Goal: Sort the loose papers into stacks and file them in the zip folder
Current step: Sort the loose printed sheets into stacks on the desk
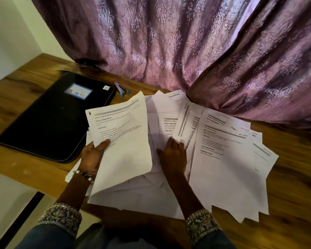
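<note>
Head view: loose white printed paper sheets point(223, 159) lie fanned and overlapping across the middle and right of the brown wood-grain table point(294, 177), some corners hanging past its near edge. Headings such as "TASK GOAL" are readable; the smaller text is too blurred. Left hand point(92, 157) grips a held bundle of white printed sheets point(122, 141) at its left edge, thumb on the printed face, fingers curled behind it; the bundle is lifted and tilted above the pile, its top edge curling up. Right hand point(172, 153) rests palm down on the middle of the spread, fingers straight and lying flat on the paper, not pinching anything.

Black rectangular zip folder point(52, 123) lies flat on the table left of the papers, just beside the held bundle, with a light blue label card point(78, 91) on its cover and a small white sticker point(106, 87) near its far right corner. Whether it is zipped I cannot tell. Small stapler with blue ends point(121, 89) sits on the table just past the folder's far right corner, near the top of the paper pile.

Beaded bracelet point(84, 175) on the left wrist; blue sleeves with embroidered sequin cuffs point(201, 225) on both arms. Purple patterned curtain point(169, 42) hangs behind the table, its hem touching the far papers. White wall point(11, 33) at left.
</note>
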